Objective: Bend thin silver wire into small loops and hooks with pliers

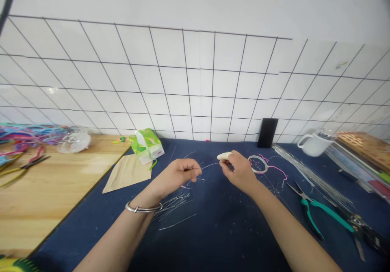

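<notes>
A thin silvery wire (211,165) stretches between my two hands above the dark blue table cover. My left hand (182,173), with a silver bangle on its wrist, pinches one end between thumb and fingers. At the other end, my right hand (239,169) is closed on the wire, its index finger wrapped in a whitish covering (224,156). Below my left hand lies a loose bundle of cut wires (173,207). Close beside my right hand rests a round clear ring-shaped container (265,167) with small pink pieces and a pink strand.
Teal-handled pliers (323,211) and a long wire bundle (310,178) lie at right, near a white mug (315,143) and stacked books (365,142). A black upright block (267,133) stands by the wall. Leftward are a green tissue pack (148,146), a wooden sheet (128,173) and yellow-handled pliers (22,168).
</notes>
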Available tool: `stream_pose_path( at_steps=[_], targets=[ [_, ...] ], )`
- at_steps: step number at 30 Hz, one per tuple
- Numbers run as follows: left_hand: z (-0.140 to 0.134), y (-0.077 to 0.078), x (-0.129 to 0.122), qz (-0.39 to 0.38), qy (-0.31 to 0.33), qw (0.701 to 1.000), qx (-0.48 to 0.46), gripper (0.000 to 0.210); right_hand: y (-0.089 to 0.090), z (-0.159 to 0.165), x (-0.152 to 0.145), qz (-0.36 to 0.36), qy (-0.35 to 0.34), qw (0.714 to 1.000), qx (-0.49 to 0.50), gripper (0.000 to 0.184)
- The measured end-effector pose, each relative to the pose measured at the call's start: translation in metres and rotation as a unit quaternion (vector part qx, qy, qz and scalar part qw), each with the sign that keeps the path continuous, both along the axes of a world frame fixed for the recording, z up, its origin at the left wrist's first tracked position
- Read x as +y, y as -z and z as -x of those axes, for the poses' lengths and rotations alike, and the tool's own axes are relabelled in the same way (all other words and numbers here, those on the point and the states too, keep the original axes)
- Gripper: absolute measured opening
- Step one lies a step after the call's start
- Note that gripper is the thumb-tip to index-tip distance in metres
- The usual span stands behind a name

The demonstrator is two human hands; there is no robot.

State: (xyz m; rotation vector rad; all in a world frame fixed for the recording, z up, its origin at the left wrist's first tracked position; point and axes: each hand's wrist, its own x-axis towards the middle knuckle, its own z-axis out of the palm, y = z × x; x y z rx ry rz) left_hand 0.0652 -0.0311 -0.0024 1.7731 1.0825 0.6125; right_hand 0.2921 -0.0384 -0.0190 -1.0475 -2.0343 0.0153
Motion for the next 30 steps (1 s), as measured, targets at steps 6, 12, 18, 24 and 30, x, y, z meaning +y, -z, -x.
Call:
stream_pose_path(
  at_steps=[6,12,18,24,30],
  targets=[
    [-0.014,0.0,-0.009,0.058,-0.018,0.995,-0.076,0.021,0.002,0.001,0.0,-0.046,0.056,0.997,0.017,0.019],
    [-0.044,0.011,-0.024,0.116,-0.063,0.971,-0.202,0.021,0.001,0.002,-0.002,-0.098,0.124,0.986,0.044,0.022],
    [-0.076,0.027,-0.051,0.19,-0.09,0.928,-0.307,0.021,0.006,0.008,-0.007,-0.145,0.183,0.968,0.089,0.02],
    [-0.083,0.029,-0.059,0.214,-0.084,0.907,-0.352,0.02,0.006,0.013,-0.011,-0.124,0.186,0.965,0.137,0.014],
    [-0.075,0.03,-0.05,0.203,-0.047,0.922,-0.326,0.021,0.002,0.011,-0.011,-0.1,0.165,0.971,0.143,0.012]
  ],
)
